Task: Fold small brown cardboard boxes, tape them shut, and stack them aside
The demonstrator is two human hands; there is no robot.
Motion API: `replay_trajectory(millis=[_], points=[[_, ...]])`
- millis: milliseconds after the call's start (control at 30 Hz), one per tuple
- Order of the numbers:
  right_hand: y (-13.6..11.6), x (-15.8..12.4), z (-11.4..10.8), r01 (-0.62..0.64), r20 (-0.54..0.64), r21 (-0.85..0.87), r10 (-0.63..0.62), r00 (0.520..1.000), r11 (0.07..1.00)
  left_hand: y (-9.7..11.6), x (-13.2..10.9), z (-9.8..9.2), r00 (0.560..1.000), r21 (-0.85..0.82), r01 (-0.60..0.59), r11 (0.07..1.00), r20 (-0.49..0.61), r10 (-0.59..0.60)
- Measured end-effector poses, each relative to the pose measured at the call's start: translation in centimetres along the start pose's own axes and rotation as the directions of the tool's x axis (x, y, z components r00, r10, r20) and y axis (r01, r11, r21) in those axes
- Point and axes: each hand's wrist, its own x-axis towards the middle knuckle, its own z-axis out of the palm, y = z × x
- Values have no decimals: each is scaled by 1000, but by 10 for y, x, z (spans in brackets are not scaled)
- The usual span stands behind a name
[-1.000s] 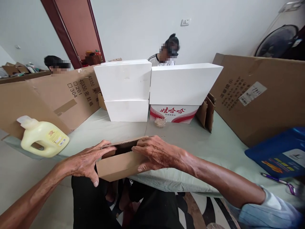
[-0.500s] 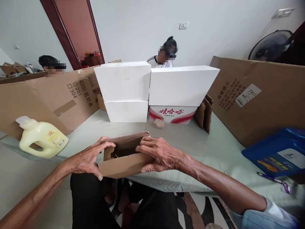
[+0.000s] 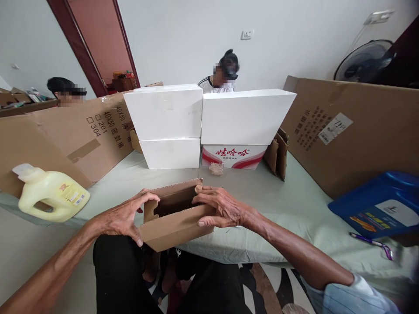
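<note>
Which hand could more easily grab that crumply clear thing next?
Probably the right hand: it's nearer the crumpled clear thing, which sits just beyond it. The left hand is farther off. Both hold the open cardboard box, so right must let go first.

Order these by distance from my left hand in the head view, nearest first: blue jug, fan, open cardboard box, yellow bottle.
1. Open cardboard box: right at your left hand, which spans its left end.
2. Yellow bottle: off to the left.
3. Blue jug: across at the right.
4. Fan: far right, behind the large cardboard.
</note>
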Motion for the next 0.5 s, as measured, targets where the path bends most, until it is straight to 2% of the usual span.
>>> replay_trajectory(millis=[33,100,167,233,300,400,467,500], points=[[2,-6,3,-38,-87,30,41,995,999,-2,-2,2,1000,-5,-4,1000,-24,4],[5,-16,12,-81,-276,137,117,954,987,-6,-5,7,994,-25,-16,1000,-109,13],[6,-24,24,-76,-444,237,178,878,969,-8,-6,14,969,-52,-32,998,-246,18],[4,-30,38,-88,-574,265,230,786,960,-9,-4,24,912,-83,-49,995,-411,11],[0,-34,50,-112,-667,265,265,696,958,-11,1,35,820,-121,-57,991,-572,-22],[-5,-39,62,-107,-741,303,305,598,947,-17,11,51,640,-174,-72,982,-764,-89],[-5,-45,67,-131,-739,356,364,567,925,-22,16,59,516,-184,-65,981,-847,-124],[-5,-48,68,-162,-705,395,412,577,904,-24,18,62,465,-180,-56,982,-875,-134]])
